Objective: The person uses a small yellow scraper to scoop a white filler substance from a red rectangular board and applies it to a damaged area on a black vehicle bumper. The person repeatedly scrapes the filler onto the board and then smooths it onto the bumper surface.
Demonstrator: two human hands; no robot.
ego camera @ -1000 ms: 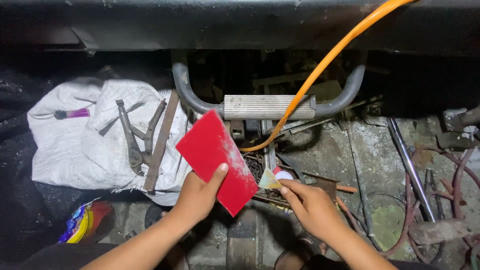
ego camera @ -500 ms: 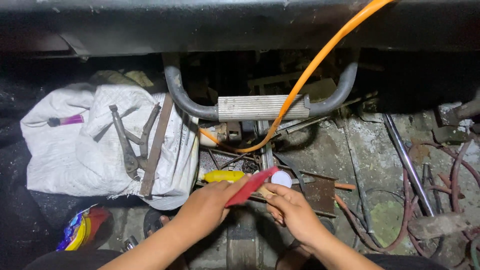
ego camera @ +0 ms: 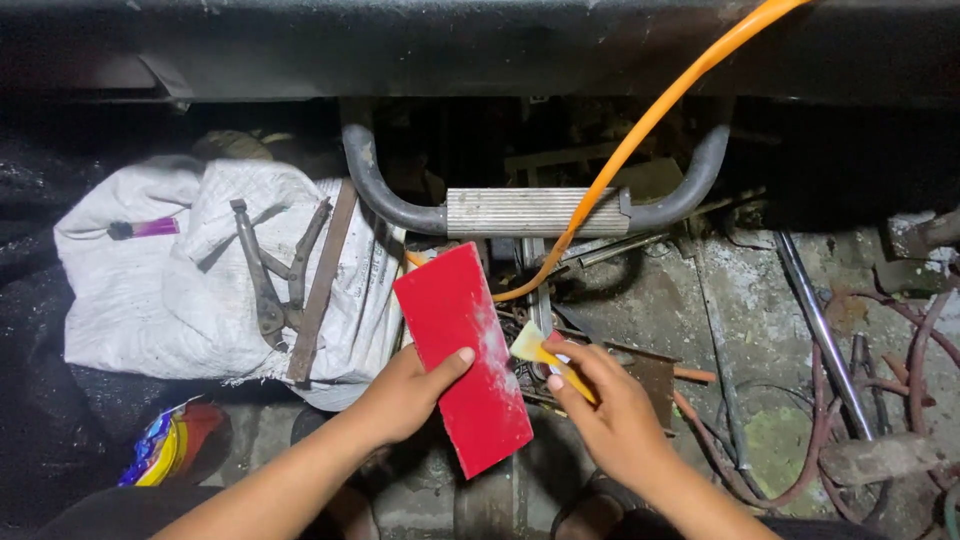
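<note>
- Below me: dirty concrete floor [ego camera: 770, 300], stained, patchy.
- My white sack [ego camera: 150, 290] lies on it at left, pliers [ego camera: 262, 280] and flat metal bar [ego camera: 322, 280] on top.
- Reddish cables [ego camera: 900, 340] and steel rod [ego camera: 815, 320] at right.

Two bare forearms, left hand [ego camera: 405, 395], right hand [ego camera: 620, 420], sleeveless, ringless

Sack: white woven sack [ego camera: 150, 290], crumpled, lies at left on the floor, faint print on its right edge.
Wrapper: multicoloured glossy wrapper [ego camera: 165, 445], blue, yellow and red, lies below the sack.
Signs, screens: none visible.
</note>
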